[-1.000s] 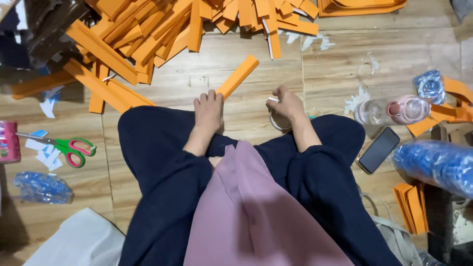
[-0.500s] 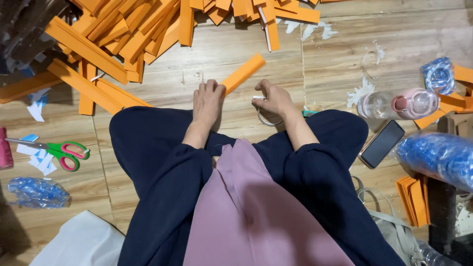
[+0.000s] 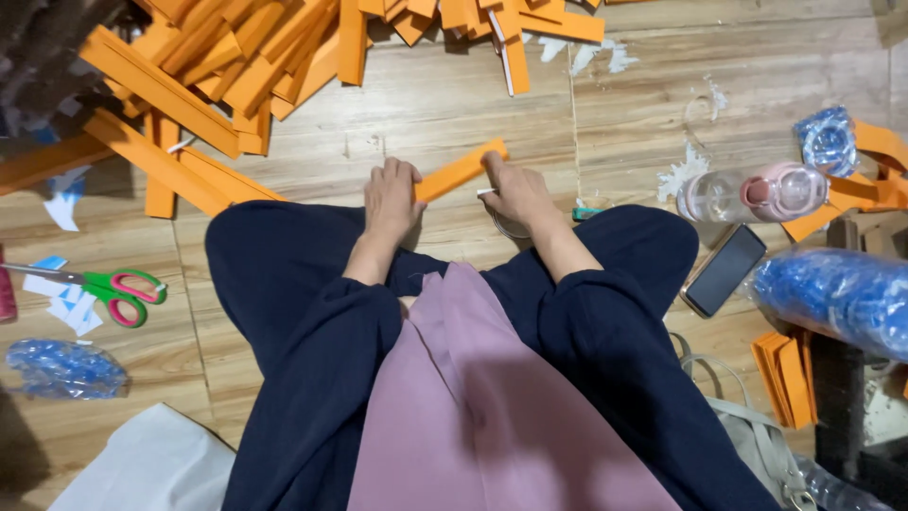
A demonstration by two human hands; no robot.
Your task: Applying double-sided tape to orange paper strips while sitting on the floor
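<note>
Closed in from both sides since a moment earlier: left hand (image 3: 392, 197) and right hand (image 3: 514, 192), then each grasping one end of the orange strip (image 3: 461, 171). Held low over the wooden floor (image 3: 445, 104), just ahead of crossed legs in dark trousers. Beyond, a heap of orange strips (image 3: 236, 66). Left, green-handled scissors (image 3: 118, 289); right, a clear bottle (image 3: 752, 192) and phone (image 3: 724, 270).

Soft, even indoor light falls from above, bright on the pale wooden plank floor (image 3: 624, 104) beyond the hands and free of hard glare. Faint shadows sit under the long flat orange cardboard strip (image 3: 461, 170) they grip. The near corners darken. Focus is fairly sharp centrally; the edges stretch and blur slightly, notably the blue plastic-wrapped roll (image 3: 837, 298) far right.
</note>
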